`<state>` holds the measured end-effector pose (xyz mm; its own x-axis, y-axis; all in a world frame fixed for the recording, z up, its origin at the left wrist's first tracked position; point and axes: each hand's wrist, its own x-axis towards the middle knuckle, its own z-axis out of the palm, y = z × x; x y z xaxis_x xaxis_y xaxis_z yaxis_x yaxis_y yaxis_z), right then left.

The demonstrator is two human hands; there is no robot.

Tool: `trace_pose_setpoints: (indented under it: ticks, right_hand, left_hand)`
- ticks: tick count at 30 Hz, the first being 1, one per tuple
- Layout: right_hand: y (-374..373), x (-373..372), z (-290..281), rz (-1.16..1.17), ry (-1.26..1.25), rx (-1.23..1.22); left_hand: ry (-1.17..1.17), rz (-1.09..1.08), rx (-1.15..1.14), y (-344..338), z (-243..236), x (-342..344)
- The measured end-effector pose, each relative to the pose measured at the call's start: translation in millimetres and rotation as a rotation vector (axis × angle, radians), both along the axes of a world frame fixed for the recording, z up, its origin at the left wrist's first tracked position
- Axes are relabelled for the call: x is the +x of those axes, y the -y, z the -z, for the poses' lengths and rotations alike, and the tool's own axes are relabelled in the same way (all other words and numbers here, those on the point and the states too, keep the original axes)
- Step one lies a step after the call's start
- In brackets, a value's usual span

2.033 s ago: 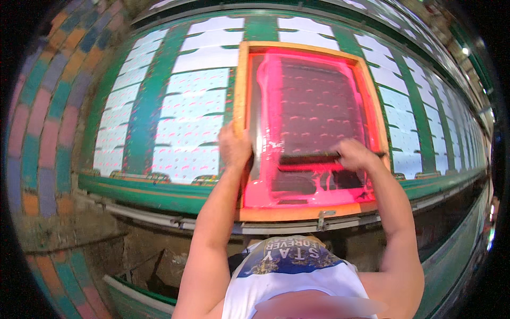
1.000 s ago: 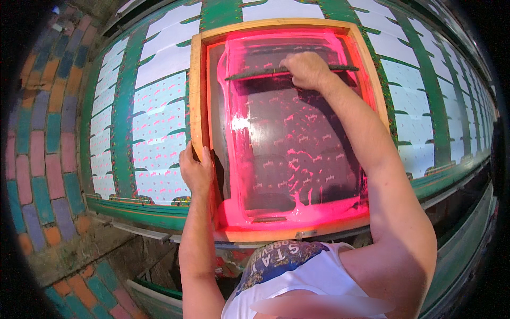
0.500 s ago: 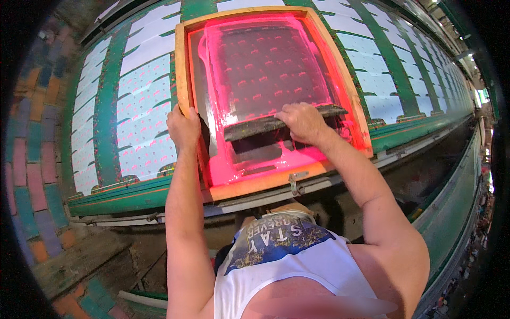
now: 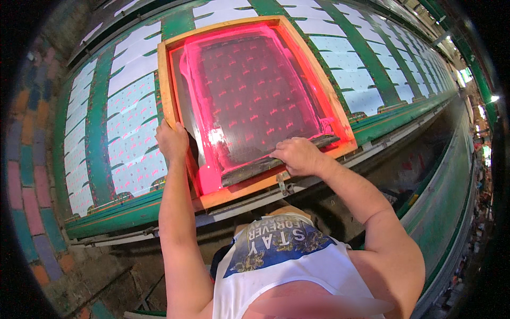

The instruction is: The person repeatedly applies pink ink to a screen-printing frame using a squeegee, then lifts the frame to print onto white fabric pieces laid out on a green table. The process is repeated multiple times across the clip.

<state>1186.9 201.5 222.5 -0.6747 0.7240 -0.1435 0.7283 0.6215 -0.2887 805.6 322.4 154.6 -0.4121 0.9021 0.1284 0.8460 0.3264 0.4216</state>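
Note:
A wooden-framed printing screen (image 4: 164, 85) lies on the long green table, its dark mesh (image 4: 249, 95) covered with small pink motifs. Bright pink ink (image 4: 210, 178) coats the mesh margins and the frame's inner sides. My left hand (image 4: 172, 142) is closed around the frame's left rail, thumb on the inner side. In my right hand (image 4: 298, 155) is a dark, ink-stained squeegee (image 4: 244, 173), gripped near its middle. The squeegee lies across the near end of the screen, close to the front rail, and the ink under it is mostly hidden.
White fabric-like pieces with pink prints (image 4: 130, 138) lie in columns left of the screen; more pale pieces (image 4: 345, 66) run off to the right. A metal rail (image 4: 228, 211) follows the table's near edge, and a metal bracket (image 4: 283, 185) sits at the frame's front. Coloured paving (image 4: 33, 186) is at far left.
My right hand has pulled the squeegee toward me, from partway up the screen to its near end. The pink ink pool there is now mostly covered. My left hand keeps its hold.

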Motion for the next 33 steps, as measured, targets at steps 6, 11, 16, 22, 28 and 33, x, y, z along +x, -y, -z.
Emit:
trace_pose_setpoints:
  ticks: [6, 11, 16, 22, 28, 33]
  right_hand:
    - [-132, 6, -9, 0.027, 0.150, -0.306]
    - [-276, -4, 20, 0.081, 0.065, 0.018]
    - [-403, -24, 52, 0.191, -0.038, 0.279]
    - [-494, -38, 67, 0.237, -0.007, 0.309]
    - [-503, -41, 58, 0.193, 0.112, 0.283]
    - [-450, -39, 43, 0.115, 0.084, 0.201]
  left_hand:
    - [-0.030, 0.025, 0.052, -2, 9, -6]
    - [-0.021, 0.021, 0.107, -1, 10, -3]
    - [-0.023, -0.018, 0.105, -4, 6, 2]
    - [0.022, -0.044, 0.089, -4, 7, 1]
    - [0.035, -0.017, 0.137, -2, 11, -1]
    - [0.033, -0.014, 0.104, -2, 7, -2]
